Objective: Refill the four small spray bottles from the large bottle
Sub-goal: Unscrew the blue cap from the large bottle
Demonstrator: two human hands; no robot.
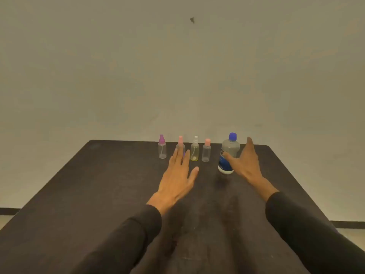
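Far along the dark table (98, 194), four small spray bottles stand upright in a row: purple-capped (162, 148), pink-capped (180, 145), white-capped (194, 149), pink-capped (206, 151); the large bottle (229, 153) with its blue cap stands just right of them. The left hand (177, 178) reaches with fingers spread, its fingertips overlapping the second bottle; whether they touch it I cannot tell. The right hand (244, 162) is spread beside the large bottle, thumb across its label, fingers not wrapped round it.

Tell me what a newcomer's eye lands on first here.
Two outstretched hands over the dark table: the left hand reaches toward the row of four small spray bottles at the far edge. The right hand spreads open beside the large bottle with its blue cap, right of the row.
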